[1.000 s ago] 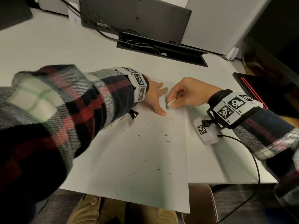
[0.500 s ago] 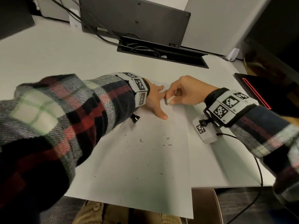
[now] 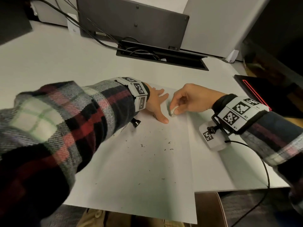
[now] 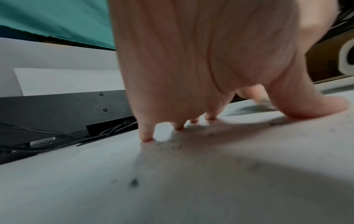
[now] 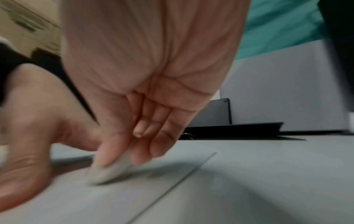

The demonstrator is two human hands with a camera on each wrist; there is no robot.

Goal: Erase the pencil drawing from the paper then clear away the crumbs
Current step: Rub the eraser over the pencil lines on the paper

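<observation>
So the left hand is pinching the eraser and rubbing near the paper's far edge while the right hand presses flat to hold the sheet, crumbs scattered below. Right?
Hands swapped. In the head view the right hand pinches the eraser and rubs near the far edge of the paper, while the left hand presses flat to hold the sheet. The right wrist view shows the same pinch. Crumbs are scattered below.

Office: desk [image 3: 49, 66] with monitor [image 3: 131, 18], cable tray [image 3: 164, 58].

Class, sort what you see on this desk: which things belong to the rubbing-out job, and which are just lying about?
Part of the job:
paper
eraser, pinched by the right hand
crumbs
left hand, pressing the paper flat

Lying about:
cables
black panel
dark device with red line
</observation>
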